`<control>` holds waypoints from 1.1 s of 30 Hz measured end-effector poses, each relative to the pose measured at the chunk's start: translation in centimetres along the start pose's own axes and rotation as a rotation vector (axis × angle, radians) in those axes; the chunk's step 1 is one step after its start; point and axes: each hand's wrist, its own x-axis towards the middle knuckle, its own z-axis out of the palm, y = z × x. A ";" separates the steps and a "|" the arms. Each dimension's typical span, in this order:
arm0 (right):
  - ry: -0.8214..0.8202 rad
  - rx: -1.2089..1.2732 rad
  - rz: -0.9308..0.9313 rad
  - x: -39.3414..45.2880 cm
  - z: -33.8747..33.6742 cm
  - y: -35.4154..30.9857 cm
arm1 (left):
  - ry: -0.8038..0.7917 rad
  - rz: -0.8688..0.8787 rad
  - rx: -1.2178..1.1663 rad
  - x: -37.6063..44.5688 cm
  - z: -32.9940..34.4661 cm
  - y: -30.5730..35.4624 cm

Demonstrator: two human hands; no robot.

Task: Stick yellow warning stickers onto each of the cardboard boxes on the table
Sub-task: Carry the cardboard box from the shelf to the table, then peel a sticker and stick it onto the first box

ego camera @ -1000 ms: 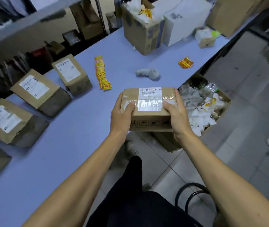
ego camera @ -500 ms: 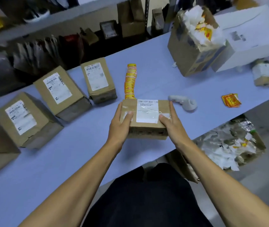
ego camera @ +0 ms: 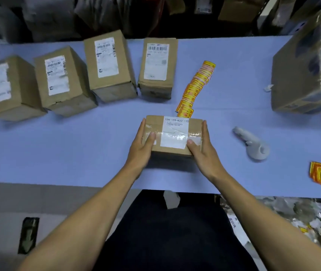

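Grip of left hand (ego camera: 140,148) and right hand (ego camera: 204,151) clasps the cardboard box (ego camera: 172,136) from both sides on the table (ego camera: 77,149).

Dim even light over the worktop (ego camera: 62,149), soft shadow under the held box (ego camera: 173,133), motion blur smearing the big carton (ego camera: 300,75) right of it, edges bowed
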 end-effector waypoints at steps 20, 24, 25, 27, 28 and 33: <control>-0.149 -0.161 -0.153 3.0 2.8 -1.8 | 0.201 -0.007 0.176 0.4 -4.0 -0.1; -0.101 -0.179 -0.167 3.4 1.8 -1.4 | 0.210 0.250 0.605 0.7 -3.4 2.0; -0.058 -0.187 -0.160 3.7 1.4 -1.3 | 0.170 0.325 0.731 0.9 -3.1 2.6; 0.041 -0.245 -0.155 4.4 0.4 -1.0 | 0.072 0.443 0.960 1.4 -2.2 3.4; 0.081 -0.295 -0.166 4.9 0.0 -0.9 | 0.029 0.487 1.032 1.6 -1.6 3.7; 0.087 -0.521 -0.123 7.8 -1.1 -0.7 | -0.041 0.531 1.167 2.7 0.6 3.1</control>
